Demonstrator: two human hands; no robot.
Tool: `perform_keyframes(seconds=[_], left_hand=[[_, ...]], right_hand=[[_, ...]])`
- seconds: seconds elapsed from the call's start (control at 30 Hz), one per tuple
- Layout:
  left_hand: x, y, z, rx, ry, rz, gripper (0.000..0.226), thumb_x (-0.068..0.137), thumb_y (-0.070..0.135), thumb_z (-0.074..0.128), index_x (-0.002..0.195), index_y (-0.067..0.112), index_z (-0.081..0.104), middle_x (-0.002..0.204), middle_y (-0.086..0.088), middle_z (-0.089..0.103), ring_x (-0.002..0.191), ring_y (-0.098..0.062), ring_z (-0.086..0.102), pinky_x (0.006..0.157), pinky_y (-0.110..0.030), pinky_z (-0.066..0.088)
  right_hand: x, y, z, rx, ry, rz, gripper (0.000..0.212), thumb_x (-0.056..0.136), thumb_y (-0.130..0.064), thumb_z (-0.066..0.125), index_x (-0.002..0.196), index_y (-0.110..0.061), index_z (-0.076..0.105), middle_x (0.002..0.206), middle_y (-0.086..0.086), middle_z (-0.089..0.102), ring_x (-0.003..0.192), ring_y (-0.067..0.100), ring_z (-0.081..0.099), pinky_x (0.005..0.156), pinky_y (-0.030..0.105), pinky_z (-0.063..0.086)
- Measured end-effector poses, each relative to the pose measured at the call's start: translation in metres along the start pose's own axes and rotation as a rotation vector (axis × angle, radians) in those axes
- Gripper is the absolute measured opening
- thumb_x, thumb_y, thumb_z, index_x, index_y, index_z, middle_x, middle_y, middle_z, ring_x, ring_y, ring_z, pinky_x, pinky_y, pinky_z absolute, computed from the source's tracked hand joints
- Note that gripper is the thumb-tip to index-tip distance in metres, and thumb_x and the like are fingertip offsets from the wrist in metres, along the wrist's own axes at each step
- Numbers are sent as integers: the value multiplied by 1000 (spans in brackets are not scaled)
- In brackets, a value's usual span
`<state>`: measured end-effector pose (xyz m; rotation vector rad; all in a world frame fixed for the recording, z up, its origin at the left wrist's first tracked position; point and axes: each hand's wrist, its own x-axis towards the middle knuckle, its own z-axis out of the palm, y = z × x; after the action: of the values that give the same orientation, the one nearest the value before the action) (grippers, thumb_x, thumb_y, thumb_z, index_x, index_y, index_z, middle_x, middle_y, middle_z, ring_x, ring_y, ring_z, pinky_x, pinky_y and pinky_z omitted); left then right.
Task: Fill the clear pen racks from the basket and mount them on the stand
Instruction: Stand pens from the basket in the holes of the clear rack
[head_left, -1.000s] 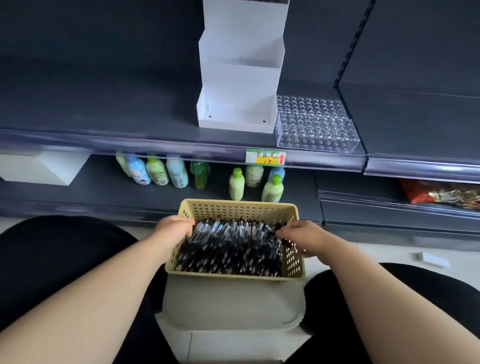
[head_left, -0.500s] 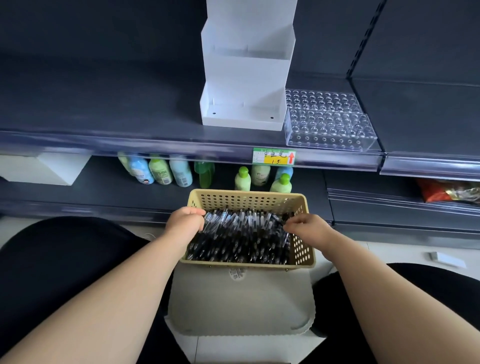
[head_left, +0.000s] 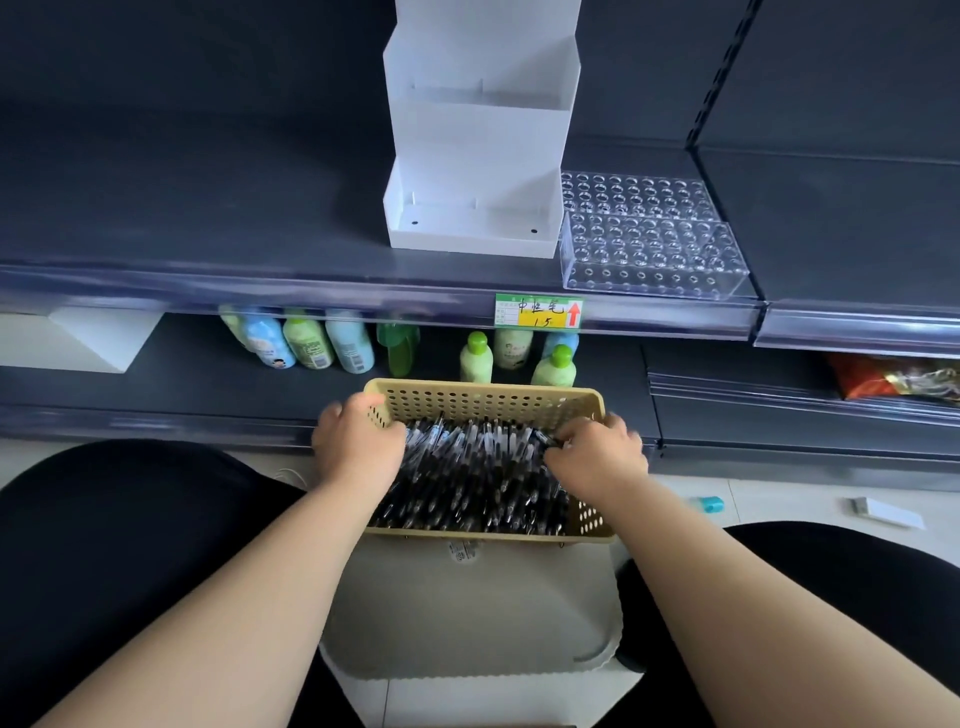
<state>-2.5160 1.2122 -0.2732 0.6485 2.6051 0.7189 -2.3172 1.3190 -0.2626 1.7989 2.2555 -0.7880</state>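
Observation:
A tan perforated basket (head_left: 488, 401) full of black-and-clear pens (head_left: 467, 480) sits on a beige stool (head_left: 467, 613) between my knees. My left hand (head_left: 358, 441) is at the basket's far left corner, fingers curled over the rim. At the right side of the pile, my right hand (head_left: 597, 452) has its curled fingertips among the pens and looks closed on some; it is blurred. Two empty clear pen racks (head_left: 654, 254) lie on the dark shelf above, just right of the white stepped stand (head_left: 472, 223).
The dark shelf (head_left: 208, 218) carries a price tag (head_left: 537, 312) on its front edge. Several green and blue bottles (head_left: 306, 343) stand on the lower shelf behind the basket. A small blue object (head_left: 710, 503) and a white piece (head_left: 885, 513) lie on the floor at right.
Both hands have slid toward the basket's far end. The left went from the left rim to the far left corner, and the right dug into the pens at the right.

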Motion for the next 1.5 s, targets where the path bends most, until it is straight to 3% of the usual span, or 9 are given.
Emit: perform_keyframes(seconds=[0.07,0.13,0.23,0.4,0.67,0.87,1.13,1.33,1.5], left_hand=[[-8,6,5,97,64,268,35,82,17,59,115,28,59,130,-1,50,116,-21,44,93,-31,37],[-18,13,16,58,-104,381,30,86,16,58,113,28,60,119,7,58,96,-10,52,79,-21,39],[-28,16,39,100,-308,388,26,88,15,58,112,22,64,113,2,64,97,-14,58,80,-20,41],[-24,19,66,176,-401,311,24,90,22,57,112,20,64,115,-2,66,105,-20,59,90,-26,46],[-13,37,88,537,-359,299,22,95,19,43,113,19,55,110,-6,64,101,-27,61,71,-31,43],[-5,52,95,665,-427,257,27,94,16,40,114,15,58,113,-6,63,104,-24,59,73,-29,45],[-4,49,82,574,-560,216,24,89,34,56,104,19,66,102,-2,66,92,-24,63,71,-28,47],[-11,47,82,388,-583,204,28,93,28,42,104,17,65,107,-7,65,95,-27,61,71,-29,43],[-13,47,79,209,-540,123,37,97,25,34,103,4,63,111,-18,62,99,-33,57,74,-30,40]], right_hand=[[-1,-10,7,-81,101,-131,38,83,-37,53,119,-28,58,131,9,42,119,32,37,97,40,38],[1,-18,15,14,-3,-146,30,86,-35,53,109,-17,61,117,11,52,106,31,50,87,33,44],[11,-25,28,67,-153,-76,27,89,-36,54,80,-10,54,89,11,59,79,26,54,66,26,40],[27,-27,47,45,-179,18,46,86,-45,59,113,-8,58,111,11,63,102,29,60,79,31,47],[41,-18,54,174,-230,142,44,80,-46,56,111,-15,62,108,7,64,97,25,59,74,26,42],[42,-14,51,260,-211,140,43,85,-41,53,116,-11,60,115,10,63,107,28,57,79,25,39],[39,-15,50,385,-259,133,41,91,-34,53,121,-6,55,116,13,61,107,29,57,89,31,44],[34,-16,49,501,-308,214,28,90,-30,52,107,-8,58,68,1,49,57,15,43,50,21,32],[30,-19,51,395,-251,171,28,87,-34,53,99,-9,58,81,7,56,72,22,52,63,24,39]])
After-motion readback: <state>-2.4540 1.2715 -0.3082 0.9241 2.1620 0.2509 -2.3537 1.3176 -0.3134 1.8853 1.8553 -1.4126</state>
